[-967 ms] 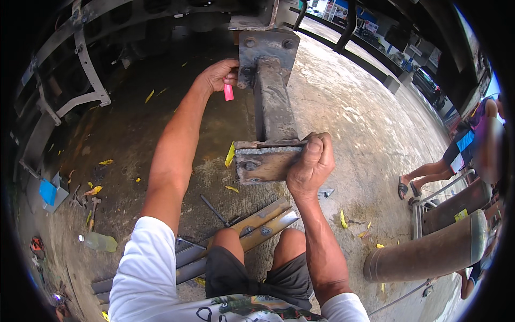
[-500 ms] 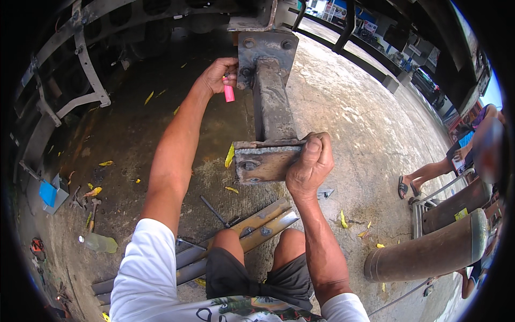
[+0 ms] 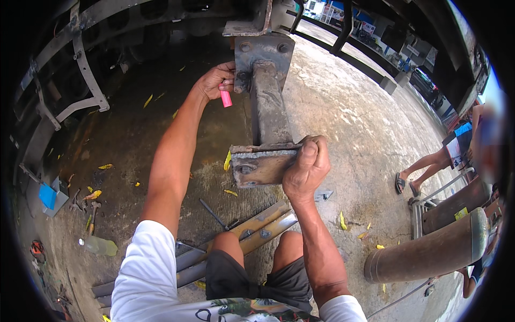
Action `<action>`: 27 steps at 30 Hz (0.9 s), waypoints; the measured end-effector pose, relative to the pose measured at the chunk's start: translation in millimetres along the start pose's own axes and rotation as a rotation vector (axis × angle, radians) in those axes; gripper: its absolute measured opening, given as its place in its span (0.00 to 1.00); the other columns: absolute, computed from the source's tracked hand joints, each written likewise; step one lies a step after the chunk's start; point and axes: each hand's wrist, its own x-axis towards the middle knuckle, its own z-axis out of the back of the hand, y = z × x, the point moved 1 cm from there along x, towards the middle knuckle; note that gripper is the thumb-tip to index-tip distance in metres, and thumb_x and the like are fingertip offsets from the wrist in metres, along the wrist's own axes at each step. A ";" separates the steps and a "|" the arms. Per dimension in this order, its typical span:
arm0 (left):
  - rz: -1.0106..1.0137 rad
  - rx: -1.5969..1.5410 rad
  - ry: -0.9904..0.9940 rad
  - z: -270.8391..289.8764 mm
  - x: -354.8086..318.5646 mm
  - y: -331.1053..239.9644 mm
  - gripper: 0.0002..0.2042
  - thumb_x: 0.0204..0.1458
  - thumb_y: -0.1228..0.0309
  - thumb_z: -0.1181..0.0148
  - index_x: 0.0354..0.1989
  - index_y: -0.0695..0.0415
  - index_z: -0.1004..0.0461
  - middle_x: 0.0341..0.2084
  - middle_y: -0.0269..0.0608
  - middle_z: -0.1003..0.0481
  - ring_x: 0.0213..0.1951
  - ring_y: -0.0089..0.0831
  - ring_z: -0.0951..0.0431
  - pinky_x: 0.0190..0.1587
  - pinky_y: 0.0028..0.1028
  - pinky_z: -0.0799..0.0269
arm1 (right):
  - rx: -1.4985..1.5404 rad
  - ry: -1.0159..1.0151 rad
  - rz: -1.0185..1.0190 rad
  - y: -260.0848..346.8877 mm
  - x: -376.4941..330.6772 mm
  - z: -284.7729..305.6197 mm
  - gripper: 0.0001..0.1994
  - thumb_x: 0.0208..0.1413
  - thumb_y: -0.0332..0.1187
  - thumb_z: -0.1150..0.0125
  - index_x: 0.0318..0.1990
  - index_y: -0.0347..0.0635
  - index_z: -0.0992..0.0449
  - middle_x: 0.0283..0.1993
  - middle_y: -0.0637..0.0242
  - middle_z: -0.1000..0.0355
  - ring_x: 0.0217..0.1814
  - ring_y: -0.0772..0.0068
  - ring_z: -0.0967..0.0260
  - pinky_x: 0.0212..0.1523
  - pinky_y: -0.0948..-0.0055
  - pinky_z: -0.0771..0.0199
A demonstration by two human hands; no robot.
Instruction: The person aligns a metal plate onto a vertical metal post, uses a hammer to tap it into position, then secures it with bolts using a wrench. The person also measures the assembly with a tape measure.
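A heavy, worn steel bracket (image 3: 271, 110) stands out before me: a square tube between a bolted upper plate (image 3: 264, 53) and a flanged lower end (image 3: 262, 170). My right hand (image 3: 307, 170) is closed round the right edge of that lower end, thumb on top. Up at the left side of the bolted plate is my left hand (image 3: 215, 81), its fingers bent. Between them is a small bright pink object (image 3: 226, 99), short and straight-sided, its lower part sticking out. The fingertips at the plate's edge are partly hidden, so I cannot tell whether they touch it.
Steel bars (image 3: 252, 236) lie on the concrete by my knees. A hammer (image 3: 94, 217) and a bottle (image 3: 99, 246) lie at left. Gas cylinders (image 3: 429, 252) rest on a cart at right, near a standing person (image 3: 429, 161). A vehicle frame (image 3: 88, 70) rises at far left.
The bracket's lower end and my right hand have shifted slightly down and left in view. My left hand has dropped a little with the pink object, which tilts differently. The person at right has moved.
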 end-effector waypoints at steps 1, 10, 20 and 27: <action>0.008 -0.029 0.019 -3.0 -2.2 0.7 0.09 0.60 0.79 0.49 0.46 0.62 0.27 0.26 0.30 0.28 0.17 0.12 0.39 0.16 0.12 0.43 | -0.003 -0.001 -0.005 -0.4 -0.4 0.7 0.26 0.69 0.52 0.56 0.30 0.36 0.34 0.24 0.71 0.41 0.27 0.80 0.47 0.28 0.74 0.45; 0.128 0.021 -0.172 1.5 19.6 -2.3 0.02 0.61 0.76 0.46 0.37 0.58 0.27 0.24 0.29 0.29 0.16 0.12 0.41 0.15 0.12 0.45 | 0.061 -0.038 0.031 -3.0 1.6 -2.2 0.24 0.67 0.51 0.47 0.30 0.37 0.34 0.19 0.68 0.41 0.23 0.80 0.44 0.23 0.73 0.41; -0.050 -0.018 -0.052 -9.4 -0.6 2.2 0.11 0.62 0.80 0.50 0.51 0.61 0.29 0.25 0.29 0.30 0.17 0.12 0.39 0.15 0.14 0.45 | 0.031 -0.010 0.031 -5.1 2.2 1.4 0.24 0.67 0.51 0.46 0.30 0.37 0.34 0.18 0.64 0.40 0.21 0.76 0.43 0.23 0.70 0.38; -0.180 0.118 -0.048 -22.4 -30.7 3.6 0.13 0.62 0.72 0.45 0.55 0.59 0.30 0.21 0.24 0.37 0.15 0.11 0.43 0.14 0.15 0.48 | 0.047 -0.014 0.056 -12.0 1.5 -1.2 0.24 0.66 0.51 0.45 0.30 0.37 0.35 0.18 0.61 0.40 0.21 0.74 0.43 0.23 0.68 0.38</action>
